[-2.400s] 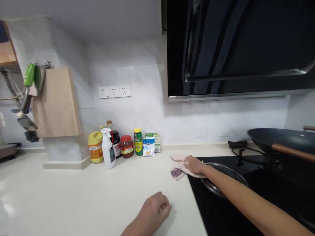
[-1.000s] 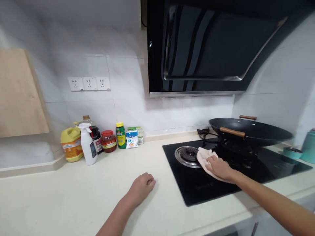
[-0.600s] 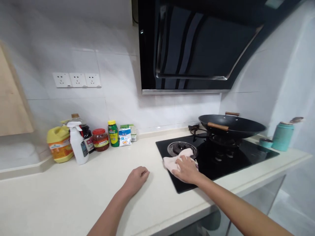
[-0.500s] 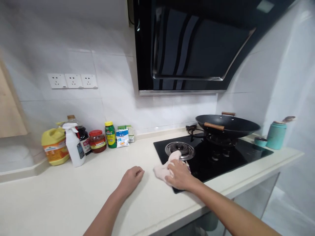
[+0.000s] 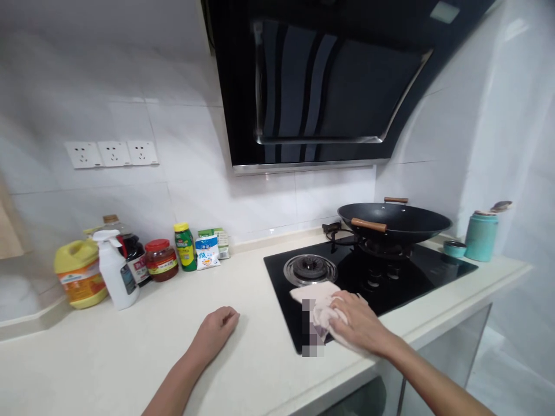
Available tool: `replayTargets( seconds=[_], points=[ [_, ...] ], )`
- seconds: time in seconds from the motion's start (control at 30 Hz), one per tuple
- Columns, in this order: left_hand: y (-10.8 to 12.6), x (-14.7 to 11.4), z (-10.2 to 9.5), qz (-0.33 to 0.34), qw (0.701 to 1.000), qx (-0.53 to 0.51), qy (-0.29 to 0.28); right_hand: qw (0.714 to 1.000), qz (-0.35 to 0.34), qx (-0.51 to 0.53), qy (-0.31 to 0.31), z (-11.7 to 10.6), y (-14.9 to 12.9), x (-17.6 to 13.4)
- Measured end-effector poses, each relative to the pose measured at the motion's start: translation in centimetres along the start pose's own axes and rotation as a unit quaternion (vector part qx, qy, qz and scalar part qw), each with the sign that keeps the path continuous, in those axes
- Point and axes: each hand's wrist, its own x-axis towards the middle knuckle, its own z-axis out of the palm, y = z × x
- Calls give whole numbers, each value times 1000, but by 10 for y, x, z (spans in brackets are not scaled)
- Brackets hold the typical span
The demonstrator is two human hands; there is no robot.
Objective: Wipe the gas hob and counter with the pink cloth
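My right hand (image 5: pixel 356 321) is closed on a pale pink cloth (image 5: pixel 326 305), pressing it against the front left part of the black glass gas stove (image 5: pixel 281 289). The cloth is bunched under the fingers, and one flap spreads toward the bare left burner (image 5: pixel 310 267). A blurred patch covers part of the stove beside the cloth. My left hand (image 5: pixel 215 330) rests on the pale countertop (image 5: pixel 251 358), left of the stove, with its fingers curled in and nothing seen in them. On the right burner sits a black wok (image 5: pixel 394 222) with wooden handles.
Along the wall at left stand a yellow jug (image 5: pixel 80 274), a white spray bottle (image 5: pixel 115 271), a dark sauce bottle (image 5: pixel 134 254), a red-lidded jar (image 5: pixel 161 260), a green bottle (image 5: pixel 185 247) and a small packet (image 5: pixel 207 252). A teal canister (image 5: pixel 481 237) stands far right. The range hood (image 5: pixel 321 86) overhangs.
My right hand has drawn the cloth from beside the left burner to the right and toward the stove's front edge. My left hand stays curled on the counter. The view has shifted slightly.
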Motion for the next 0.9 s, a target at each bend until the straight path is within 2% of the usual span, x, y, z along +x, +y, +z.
replayTargets(
  seconds=[0.07,0.13,0.23,0.37,0.6,0.9],
  points=[
    [3,0,1,-2,1000,-4,-4,998,42,-38,1,-3,20,8],
    [6,1,2,-1,1000,-6,-7,997,47,-54,-9,-4,34,19],
    [10,1,4,-2,1000,-3,-8,998,29,-59,-23,-3,46,41],
    [10,1,4,-9,1000,-1,-9,994,75,-70,-28,4,61,76],
    [-2,8,4,-25,999,1,-26,983,158,-67,-58,12,107,125],
    [-21,16,6,-47,997,14,-53,974,190,-17,-126,-4,164,182]
  ],
)
